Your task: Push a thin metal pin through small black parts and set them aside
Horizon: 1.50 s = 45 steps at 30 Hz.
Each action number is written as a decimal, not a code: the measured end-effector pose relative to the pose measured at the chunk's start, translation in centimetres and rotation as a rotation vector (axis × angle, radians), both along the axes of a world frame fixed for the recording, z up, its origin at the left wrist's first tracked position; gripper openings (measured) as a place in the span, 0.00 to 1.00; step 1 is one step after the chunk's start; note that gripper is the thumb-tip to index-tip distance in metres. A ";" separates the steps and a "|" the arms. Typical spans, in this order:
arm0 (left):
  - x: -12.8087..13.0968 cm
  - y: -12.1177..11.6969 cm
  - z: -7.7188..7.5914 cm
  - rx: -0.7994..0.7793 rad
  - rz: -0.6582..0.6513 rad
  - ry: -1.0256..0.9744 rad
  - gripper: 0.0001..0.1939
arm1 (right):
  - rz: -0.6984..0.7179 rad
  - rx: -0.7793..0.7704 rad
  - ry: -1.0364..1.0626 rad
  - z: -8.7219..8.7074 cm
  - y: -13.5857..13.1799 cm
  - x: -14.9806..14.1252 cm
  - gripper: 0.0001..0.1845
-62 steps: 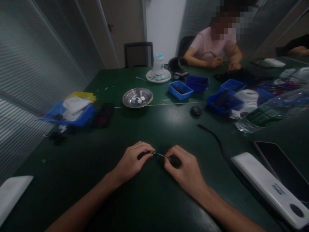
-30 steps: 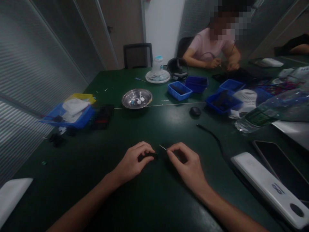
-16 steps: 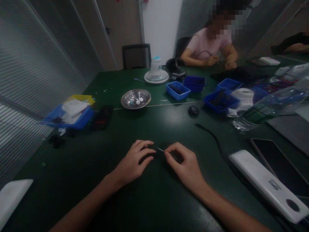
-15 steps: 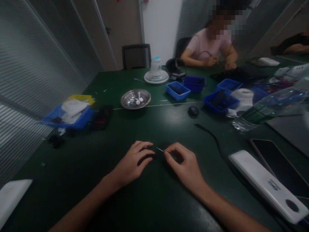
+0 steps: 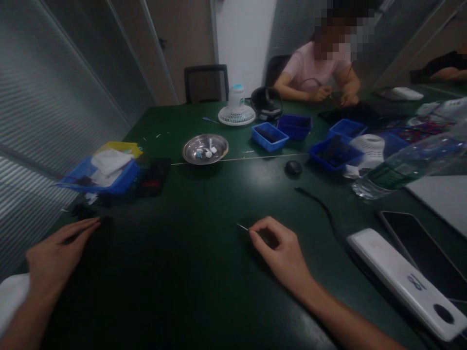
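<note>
My right hand (image 5: 279,248) hovers over the middle of the green table, thumb and forefinger pinched on one end of a thin metal pin (image 5: 242,227). The pin's bare end points to the left; its exact kind is too small to make out. At the table's left side, my left hand (image 5: 60,248) has thumb and fingertips brought together. Whatever may be between those tips is too small and dark to see. Just beyond them lie small black parts (image 5: 83,211), beside a blue bin (image 5: 122,179) with white cloth-like material in it.
A metal bowl (image 5: 189,159) with small white pieces stands ahead. Behind it are a white fan part (image 5: 237,115) and blue bins (image 5: 270,137). On the right lie a mouse (image 5: 293,167), a cable, a bottle (image 5: 394,170), a phone and a white power bank (image 5: 397,277). A person sits opposite.
My left hand has moved from beside the pin far to the left, and its spread fingers have closed together. My right hand keeps the pin in nearly the same place.
</note>
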State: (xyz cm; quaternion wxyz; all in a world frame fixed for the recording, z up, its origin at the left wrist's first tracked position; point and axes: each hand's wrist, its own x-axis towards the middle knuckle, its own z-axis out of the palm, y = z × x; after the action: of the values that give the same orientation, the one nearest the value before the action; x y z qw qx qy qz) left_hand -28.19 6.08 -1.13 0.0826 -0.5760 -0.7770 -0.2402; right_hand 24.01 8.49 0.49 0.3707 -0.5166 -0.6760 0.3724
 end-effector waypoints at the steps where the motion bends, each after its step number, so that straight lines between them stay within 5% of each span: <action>1: -0.3 0.0 0.0 0.014 -0.015 0.014 0.21 | 0.003 -0.003 -0.001 0.0 0.0 0.0 0.08; 4: -0.3 0.2 -0.1 0.032 -0.048 0.055 0.21 | 0.009 -0.013 -0.004 0.1 -0.1 0.1 0.08; 10: 0.2 0.3 -0.3 -0.057 0.134 -0.032 0.22 | 0.016 -0.023 -0.004 0.3 -0.1 0.0 0.08; 20: 3.0 1.5 2.4 -0.244 0.264 -0.343 0.24 | 0.008 -0.009 -0.011 0.3 0.0 -0.1 0.08; 23: 7.0 2.0 3.0 -0.347 0.069 -0.439 0.22 | 0.018 -0.001 -0.016 0.3 -0.1 -0.1 0.07; 29: 22.4 3.4 2.3 -0.399 -0.689 -0.542 0.08 | 0.093 0.029 -0.042 0.3 -0.2 -0.4 0.06; 32: 27.3 4.5 1.6 -0.311 -0.884 -0.560 0.06 | 0.065 0.037 -0.047 0.5 -0.2 -0.4 0.06; 45: 28.1 4.9 1.0 -0.264 -0.948 -0.540 0.11 | 0.026 0.039 -0.060 0.7 -0.1 -0.5 0.05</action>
State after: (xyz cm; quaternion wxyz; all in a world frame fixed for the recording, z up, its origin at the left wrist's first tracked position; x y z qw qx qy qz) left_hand -0.09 10.99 -0.10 -0.3089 -0.7858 -0.4500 -0.2908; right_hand 23.47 8.41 1.15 0.3554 -0.5113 -0.7007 0.3482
